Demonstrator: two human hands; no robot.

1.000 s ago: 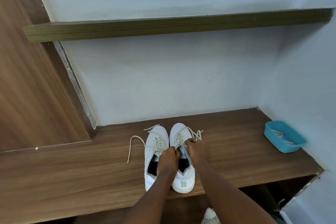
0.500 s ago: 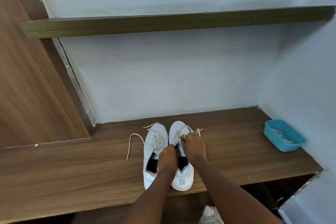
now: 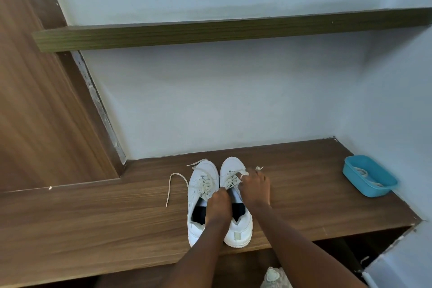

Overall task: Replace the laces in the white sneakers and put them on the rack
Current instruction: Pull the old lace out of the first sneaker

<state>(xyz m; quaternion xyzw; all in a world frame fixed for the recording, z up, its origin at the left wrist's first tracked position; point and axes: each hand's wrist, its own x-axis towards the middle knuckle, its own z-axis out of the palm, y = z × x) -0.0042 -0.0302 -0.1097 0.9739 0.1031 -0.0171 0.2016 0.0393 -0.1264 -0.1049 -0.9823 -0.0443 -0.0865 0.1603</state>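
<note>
Two white sneakers stand side by side on the lower shelf (image 3: pixel 93 217), toes toward the far wall, heels at the near edge.

- left sneaker (image 3: pixel 198 194): its loose lace (image 3: pixel 205 185) trails off to the left across the wood.
- right sneaker (image 3: pixel 240 229): both hands are on it.
- left hand (image 3: pixel 218 203): fingers curled at the tongue, apparently gripping the right sneaker there; fingertips hidden.
- right hand (image 3: pixel 254 187): pinches the lace (image 3: pixel 243 173) near the toe end, with the tip sticking out beyond the fingers.
- blue tray (image 3: pixel 383 190): far right on the same shelf, holding spare laces (image 3: pixel 363 173).
- upper shelf (image 3: pixel 210 30): above.
</note>
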